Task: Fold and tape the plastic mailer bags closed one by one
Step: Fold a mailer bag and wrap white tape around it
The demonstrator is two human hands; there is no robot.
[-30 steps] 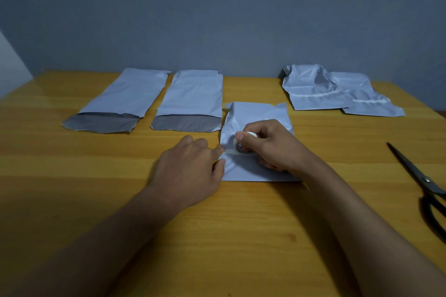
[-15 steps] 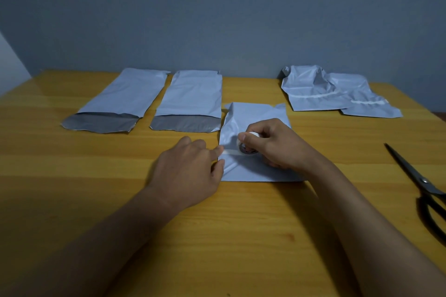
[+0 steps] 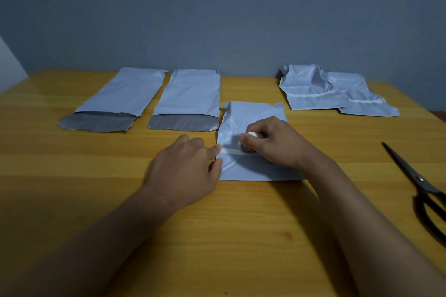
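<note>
I count five pale plastic mailer bags on the wooden table (image 3: 72,200): my left hand (image 3: 185,166) presses flat fingers on the folded middle bag (image 3: 251,169), my right hand (image 3: 272,144) pinches a half-hidden white tape roll (image 3: 248,147), and black scissors (image 3: 424,190) are cut off.

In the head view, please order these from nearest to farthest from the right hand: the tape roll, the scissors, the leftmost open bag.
1. tape roll: gripped by the right hand, on the middle bag.
2. scissors: at the table's right edge.
3. leftmost open bag: far left, at the back.
</note>
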